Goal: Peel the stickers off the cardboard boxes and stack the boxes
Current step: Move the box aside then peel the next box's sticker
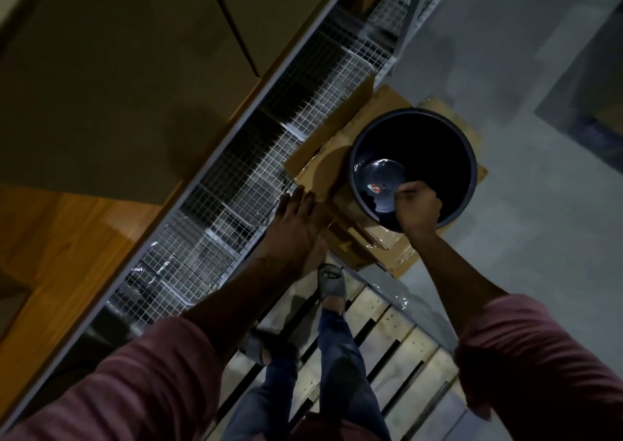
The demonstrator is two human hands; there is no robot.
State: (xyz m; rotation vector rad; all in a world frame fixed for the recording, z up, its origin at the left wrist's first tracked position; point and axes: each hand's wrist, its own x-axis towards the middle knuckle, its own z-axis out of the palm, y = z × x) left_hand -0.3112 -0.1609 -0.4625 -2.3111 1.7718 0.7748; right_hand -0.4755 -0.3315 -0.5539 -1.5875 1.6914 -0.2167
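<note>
A: Report grip state, right hand.

B: The right hand point(418, 206) is over the near rim of the black bin point(468, 157), fingers curled into a fist. Whether anything is pinched inside the fist cannot be determined; nothing shows between the fingers.

A: Left hand?

B: The left hand point(296, 228) is extended with fingers straight and close together, holding nothing. It overlaps the wire mesh panel point(236, 177) and the edge of the cardboard; contact with either cannot be confirmed.

A: Location of the task items.

B: Flattened cardboard point(364, 238) lies on the grey floor point(539, 238), partly covered in clear film, directly under the bin. Large cardboard boxes point(118, 69) occupy the shelf at upper left, behind the mesh. A small orange-and-white scrap point(376, 188) lies on the bin's bottom, just left of the right fist; whether it is a sticker cannot be determined.

A: Surroundings.

B: A wooden pallet point(387, 349) sits below the cardboard. The person stands on it; a grey shoe point(332, 284) and blue-jeaned legs are visible. Both forearms emerge from maroon sleeves point(539, 356).
</note>
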